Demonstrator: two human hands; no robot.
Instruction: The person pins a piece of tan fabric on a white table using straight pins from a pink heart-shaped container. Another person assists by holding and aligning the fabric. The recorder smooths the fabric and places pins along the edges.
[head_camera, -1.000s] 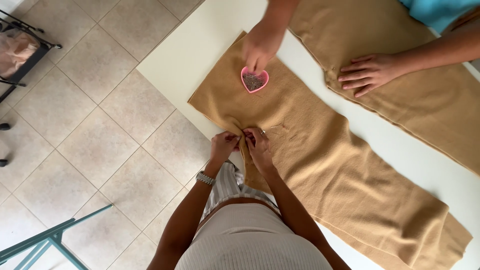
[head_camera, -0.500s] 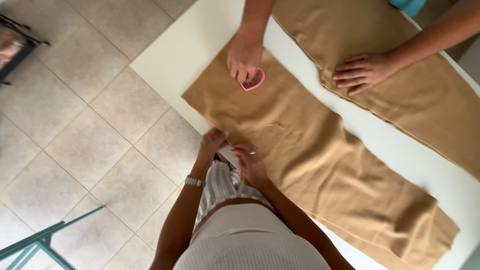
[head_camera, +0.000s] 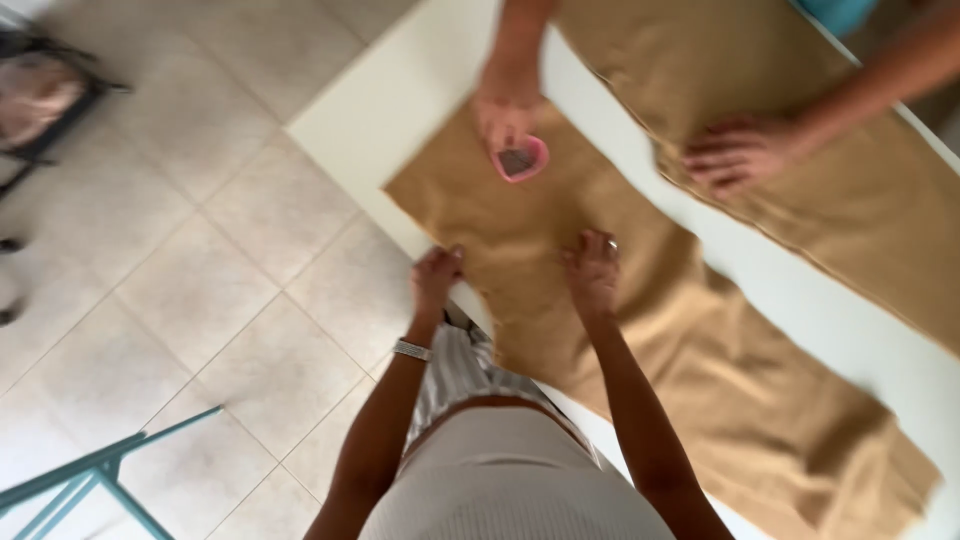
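A long piece of tan fabric lies on a white table. My left hand pinches the fabric's near edge at the table's rim. My right hand rests flat on the cloth a little to the right. Across the table another person's hand holds a pink heart-shaped container on the fabric. That person's other hand presses flat on a second tan piece.
Beige floor tiles lie left of the table. A teal metal frame stands at the lower left. A dark rack with a bundle sits at the upper left.
My hands have moved apart along the fabric's near edge, right hand now flat on the cloth. The view shifted, and the other person's hand stays at the pink heart container.
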